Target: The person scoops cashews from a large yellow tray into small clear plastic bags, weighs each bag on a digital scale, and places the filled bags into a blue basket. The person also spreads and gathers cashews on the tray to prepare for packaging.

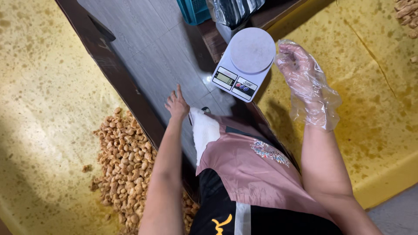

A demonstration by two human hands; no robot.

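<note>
My left hand (176, 103) is bare and hangs over the grey floor gap between the two tables, fingers loosely apart, holding nothing. It is just left of a white cloth (204, 131) lying on my pink apron (244, 167). My right hand (299, 72) wears a loose clear plastic glove and is raised, fingers spread, empty, right beside a white digital kitchen scale (244, 63) with a round platform. A pile of light brown fried snack pieces (124, 167) lies on the yellow sheet at my left.
Yellow stained sheets cover the left table (48, 109) and the right table (370, 109), both edged in dark wood. A teal crate (193, 11) and a shiny foil bag (235, 11) stand beyond the scale. More snack pieces (407, 11) lie at the top right corner.
</note>
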